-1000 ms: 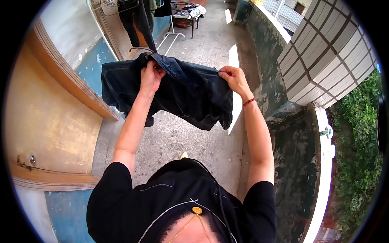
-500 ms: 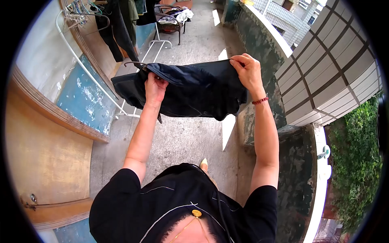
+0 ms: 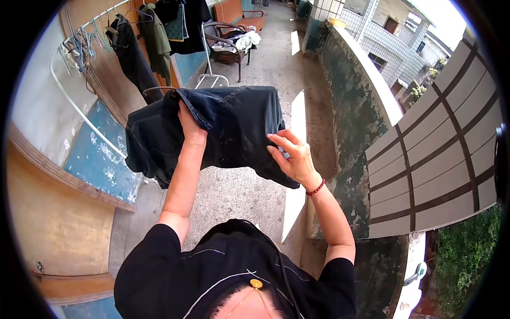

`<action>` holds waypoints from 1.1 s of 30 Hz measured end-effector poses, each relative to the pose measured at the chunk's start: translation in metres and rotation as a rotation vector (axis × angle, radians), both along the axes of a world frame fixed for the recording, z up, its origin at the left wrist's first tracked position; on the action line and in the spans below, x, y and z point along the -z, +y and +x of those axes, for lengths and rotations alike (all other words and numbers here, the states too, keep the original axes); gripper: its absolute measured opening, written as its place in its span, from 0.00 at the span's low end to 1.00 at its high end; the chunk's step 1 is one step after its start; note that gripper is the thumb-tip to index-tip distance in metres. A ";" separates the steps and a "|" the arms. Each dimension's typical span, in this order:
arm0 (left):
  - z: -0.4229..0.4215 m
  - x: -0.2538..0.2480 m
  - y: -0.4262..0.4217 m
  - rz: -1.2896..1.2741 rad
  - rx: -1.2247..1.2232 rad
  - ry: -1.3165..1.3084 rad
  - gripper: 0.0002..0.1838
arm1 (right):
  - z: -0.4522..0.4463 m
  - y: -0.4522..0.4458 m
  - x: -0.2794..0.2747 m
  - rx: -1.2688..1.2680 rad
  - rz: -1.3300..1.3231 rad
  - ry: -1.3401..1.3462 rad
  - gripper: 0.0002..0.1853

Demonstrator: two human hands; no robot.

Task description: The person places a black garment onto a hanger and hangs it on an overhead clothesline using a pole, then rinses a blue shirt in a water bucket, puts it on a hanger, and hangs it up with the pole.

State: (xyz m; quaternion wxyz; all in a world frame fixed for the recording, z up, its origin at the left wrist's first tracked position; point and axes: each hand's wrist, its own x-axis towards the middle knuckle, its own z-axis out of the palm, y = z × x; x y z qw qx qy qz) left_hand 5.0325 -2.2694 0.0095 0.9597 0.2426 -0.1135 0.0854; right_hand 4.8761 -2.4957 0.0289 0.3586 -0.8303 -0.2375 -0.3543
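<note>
A pair of dark blue-black trousers (image 3: 241,125) hangs spread out in front of me, draped in folds. My left hand (image 3: 192,125) grips it near the upper middle; its fingertips are tucked behind a fold of the cloth and hidden. The curved brown hook of a clothes hanger (image 3: 159,89) sticks out at the top left of the cloth. My right hand (image 3: 293,157), with a red bead bracelet at the wrist, is at the right edge of the trousers. Its fingers are apart, with the tips close to the cloth; whether they touch it I cannot tell.
A white clothes rack (image 3: 79,109) stands on the left, with several hangers (image 3: 85,48) and dark clothes (image 3: 130,56) on it. Behind it is a wicker chair (image 3: 226,56) bearing laundry. A low wall (image 3: 345,101) runs along the right, and a wooden door (image 3: 64,223) is at left.
My right hand has let go of the trousers' upper right corner and come down and left, its fingers opening. The cloth's right side now droops. My left hand keeps its hold.
</note>
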 end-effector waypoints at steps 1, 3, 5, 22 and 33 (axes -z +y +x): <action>0.017 0.002 -0.008 0.011 -0.007 -0.002 0.16 | 0.016 -0.009 0.015 -0.117 0.012 0.045 0.02; 0.048 0.010 -0.021 -0.007 0.010 0.021 0.16 | 0.055 -0.035 0.040 -0.083 0.206 0.102 0.05; 0.077 0.017 -0.032 0.022 0.079 -0.001 0.16 | 0.108 -0.063 0.074 0.013 0.571 0.189 0.08; 0.326 0.077 -0.078 -0.051 0.231 0.106 0.14 | 0.398 -0.043 0.145 0.278 0.651 0.346 0.07; 0.440 0.095 -0.094 0.033 0.233 0.187 0.15 | 0.536 -0.072 0.218 -0.456 0.529 1.086 0.18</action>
